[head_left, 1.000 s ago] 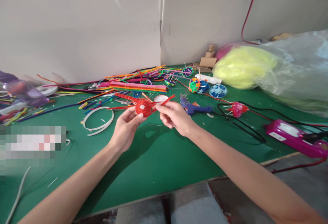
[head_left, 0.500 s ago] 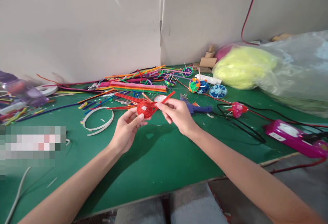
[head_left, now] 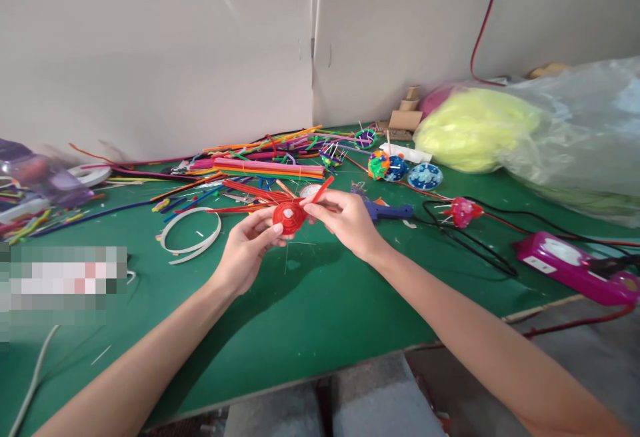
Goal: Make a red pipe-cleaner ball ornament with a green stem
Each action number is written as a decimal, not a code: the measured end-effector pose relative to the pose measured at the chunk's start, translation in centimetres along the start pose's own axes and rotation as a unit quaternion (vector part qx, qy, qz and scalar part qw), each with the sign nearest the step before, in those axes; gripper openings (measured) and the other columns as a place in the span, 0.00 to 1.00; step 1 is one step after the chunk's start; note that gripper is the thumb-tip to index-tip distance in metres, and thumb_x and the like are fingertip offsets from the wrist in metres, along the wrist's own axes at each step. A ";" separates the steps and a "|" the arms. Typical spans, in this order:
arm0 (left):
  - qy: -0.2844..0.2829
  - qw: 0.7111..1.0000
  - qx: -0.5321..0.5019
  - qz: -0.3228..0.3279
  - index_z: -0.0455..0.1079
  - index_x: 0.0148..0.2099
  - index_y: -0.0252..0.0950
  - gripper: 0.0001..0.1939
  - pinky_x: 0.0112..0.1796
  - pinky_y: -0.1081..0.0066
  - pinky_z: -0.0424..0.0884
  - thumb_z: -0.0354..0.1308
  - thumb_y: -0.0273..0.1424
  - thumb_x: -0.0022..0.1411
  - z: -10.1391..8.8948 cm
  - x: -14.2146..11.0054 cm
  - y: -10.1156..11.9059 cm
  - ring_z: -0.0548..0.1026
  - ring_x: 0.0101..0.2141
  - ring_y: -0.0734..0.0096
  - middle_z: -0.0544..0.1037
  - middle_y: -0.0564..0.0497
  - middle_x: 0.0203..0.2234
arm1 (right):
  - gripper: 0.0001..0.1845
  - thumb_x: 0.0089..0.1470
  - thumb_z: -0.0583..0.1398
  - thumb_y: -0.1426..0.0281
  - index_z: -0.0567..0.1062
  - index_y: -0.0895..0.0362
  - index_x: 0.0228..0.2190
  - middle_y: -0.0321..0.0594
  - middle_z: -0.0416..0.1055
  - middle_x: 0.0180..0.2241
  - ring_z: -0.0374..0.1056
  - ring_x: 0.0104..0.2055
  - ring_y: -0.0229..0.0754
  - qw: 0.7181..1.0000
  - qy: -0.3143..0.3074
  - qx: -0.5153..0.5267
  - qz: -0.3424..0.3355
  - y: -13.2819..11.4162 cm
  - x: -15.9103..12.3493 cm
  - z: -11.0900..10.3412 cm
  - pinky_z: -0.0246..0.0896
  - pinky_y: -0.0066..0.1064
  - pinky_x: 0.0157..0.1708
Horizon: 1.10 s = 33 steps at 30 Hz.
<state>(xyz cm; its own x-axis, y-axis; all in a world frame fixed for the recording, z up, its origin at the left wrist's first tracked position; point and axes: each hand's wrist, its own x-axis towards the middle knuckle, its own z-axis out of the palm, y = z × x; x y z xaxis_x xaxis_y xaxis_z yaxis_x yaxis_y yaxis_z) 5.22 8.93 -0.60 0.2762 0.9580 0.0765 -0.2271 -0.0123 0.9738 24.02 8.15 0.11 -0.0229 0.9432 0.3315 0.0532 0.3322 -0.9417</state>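
Note:
My left hand [head_left: 243, 250] pinches the edge of a round red coil [head_left: 289, 219] with a pale spot at its centre. It looks wound from fuzzy pipe cleaner. Close against its upper right edge, my right hand [head_left: 349, 218] has thumb and forefinger closed on a red pipe cleaner [head_left: 325, 187], whose tip sticks out above the fingers. Behind the coil lie several loose red pipe cleaners [head_left: 245, 190] on the green table [head_left: 310, 330]. Both hands are held above the tabletop, and some fingertips are hidden behind the coil.
Bundled coloured pipe cleaners [head_left: 270, 168] lie at the back. A white plastic ring [head_left: 165, 234] is left of my hands. To the right are a blue glue gun [head_left: 393, 212], finished-looking round ornaments [head_left: 425, 176], a purple power strip [head_left: 565, 262] with cables, and plastic bags [head_left: 575, 137].
The red coil has turned and shifted slightly right, closer to my right fingers. The pipe cleaner that crossed beside it now lies nearer its edge. Both hands keep their grip.

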 end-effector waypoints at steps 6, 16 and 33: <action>0.079 0.989 0.096 0.077 0.74 0.46 0.37 0.20 0.40 0.69 0.71 0.69 0.34 0.49 -0.3 0.5 -0.2 0.76 0.35 0.70 0.79 0.50 0.33 | 0.09 0.51 0.63 0.66 0.78 0.59 0.32 0.37 0.72 0.25 0.64 0.24 0.33 1.000 -0.014 0.022 0.003 0.2 0.1 0.0 0.53 0.26 0.21; 0.105 0.975 0.181 0.068 0.76 0.35 0.35 0.14 0.41 0.66 0.70 0.62 0.42 0.56 0.0 0.2 -0.2 0.77 0.36 0.63 0.80 0.48 0.29 | 0.06 0.52 0.62 0.70 0.80 0.58 0.30 0.37 0.75 0.27 0.60 0.20 0.30 0.998 0.045 -0.006 -0.034 -0.1 -0.2 0.4 0.56 0.27 0.21; 0.026 0.999 -0.018 -0.007 0.79 0.34 0.35 0.10 0.53 0.62 0.64 0.67 0.36 0.52 0.2 0.1 -0.7 0.77 0.42 0.64 0.82 0.47 0.36 | 0.07 0.51 0.64 0.67 0.79 0.57 0.30 0.39 0.78 0.28 0.72 0.27 0.38 1.000 0.021 0.008 -0.013 0.2 -0.7 1.1 0.57 0.27 0.21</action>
<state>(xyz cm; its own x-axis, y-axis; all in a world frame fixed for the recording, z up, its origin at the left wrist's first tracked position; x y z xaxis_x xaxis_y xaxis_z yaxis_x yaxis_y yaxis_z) 5.55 8.95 -1.21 0.2298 0.9719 0.0513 -0.2572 0.0098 0.9663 22.97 7.58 -0.41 0.0189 0.9338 0.3574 0.0366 0.3565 -0.9336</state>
